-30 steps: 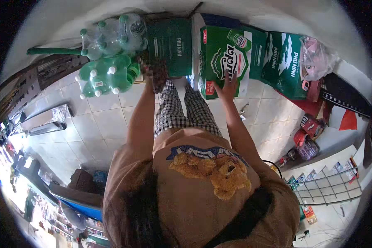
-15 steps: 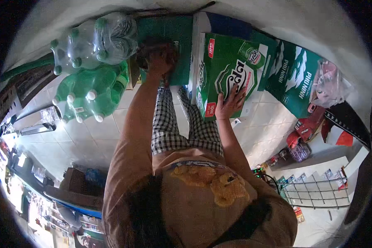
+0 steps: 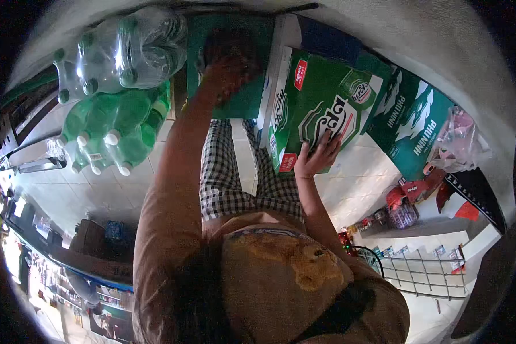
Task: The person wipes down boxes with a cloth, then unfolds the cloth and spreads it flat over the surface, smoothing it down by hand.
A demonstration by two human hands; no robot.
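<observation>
My left hand [image 3: 226, 77] is at the far left-centre, closed on a dark, blurred bundle that looks like a cloth [image 3: 228, 46]. The bundle rests against the dark green carton [image 3: 252, 103], partly covering its face. My right hand [image 3: 320, 157] lies with fingers stretched and thumb apart on the lower front of a green Huda beer carton [image 3: 327, 97]. That carton stands slightly tilted, with white and red labels on it. Right beside the dark green carton are a pack of clear bottles [image 3: 149, 51] and, below it, green bottles [image 3: 120, 114].
Green Phu Ninh cartons [image 3: 413, 114] stand at the right, with a pink item in a clear plastic bag [image 3: 458, 137] against them. A wire rack [image 3: 424, 269] is at the lower right. Tiled floor [image 3: 109, 195] stretches around my checked trousers [image 3: 218, 172].
My left hand and the dark bundle have shifted slightly up and to the right across the dark green carton. My right hand stays on the Huda carton. The whole view has turned a little.
</observation>
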